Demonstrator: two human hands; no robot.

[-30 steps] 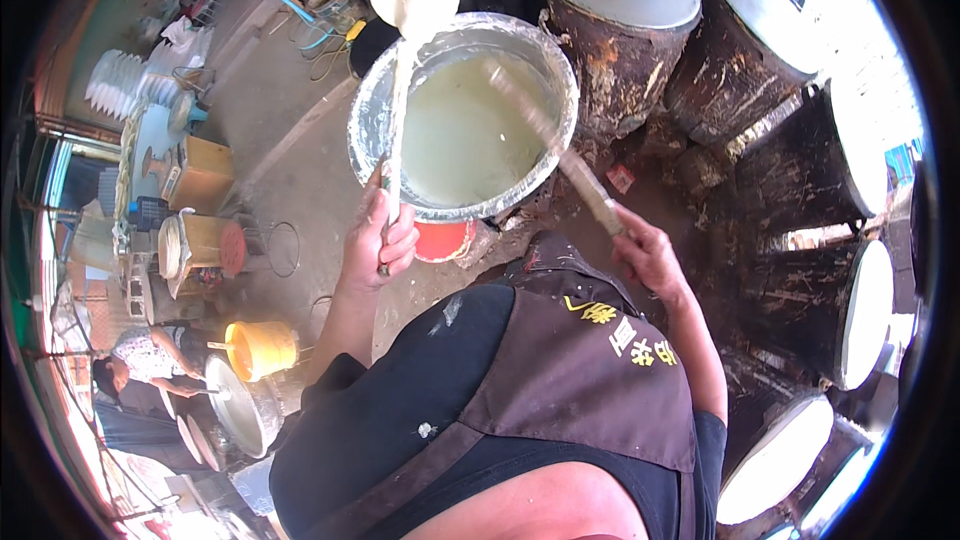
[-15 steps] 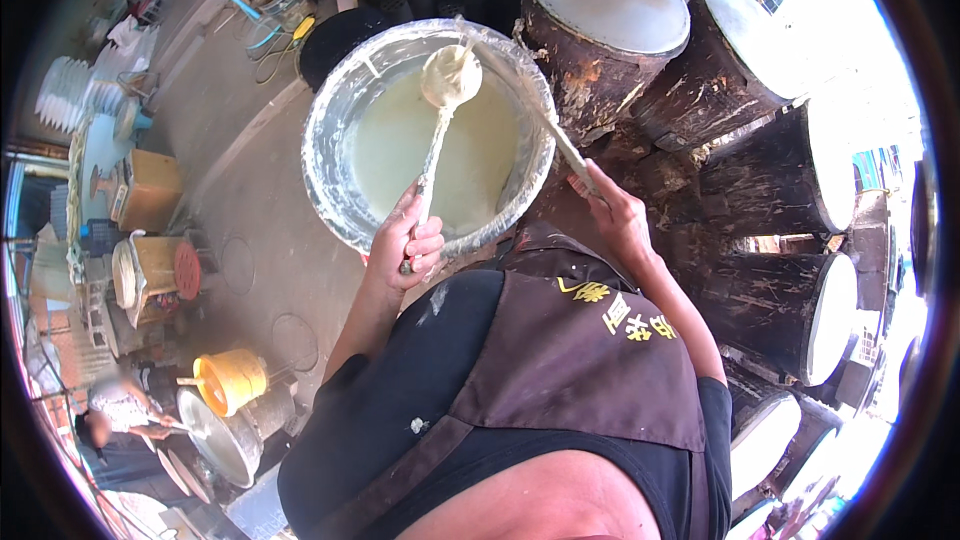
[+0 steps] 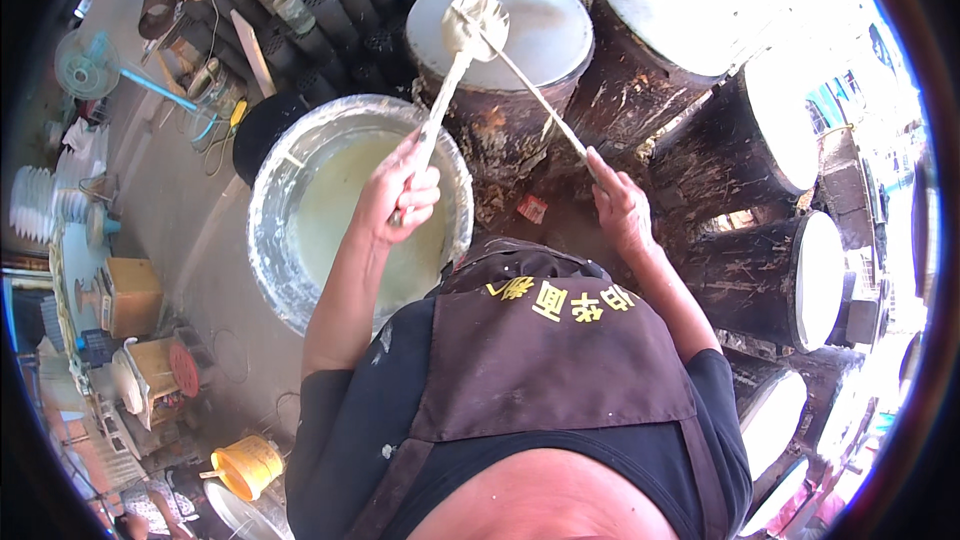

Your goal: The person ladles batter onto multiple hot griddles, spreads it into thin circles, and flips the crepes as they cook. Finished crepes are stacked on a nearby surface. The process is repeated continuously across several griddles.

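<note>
My left hand [image 3: 402, 198] is closed round the handle of a batter-coated ladle [image 3: 476, 24]. The ladle's bowl, filled with thick cream-coloured batter, is above the pale round top [image 3: 548, 15] of the nearest dark drum stove. In my right hand [image 3: 624, 210] is a thin stick [image 3: 537, 92], its far end reaching into the ladle's bowl. Left of that stove stands a big tub [image 3: 262, 232], its wall smeared with dried batter and pale liquid batter inside. My left forearm crosses over the tub's near right side.
More dark drum stoves [image 3: 770, 275] with pale round tops curve round my right side. Stacked black cylindrical briquettes [image 3: 345, 15] stand behind the tub. To the left are a fan [image 3: 88, 65], a wooden box [image 3: 135, 297] and a yellow bucket [image 3: 248, 467]. Another person [image 3: 155, 510] is at lower left.
The view has turned to the right. The ladle has gone from above the tub to above the nearest stove's top, and the stick's end now meets its bowl.
</note>
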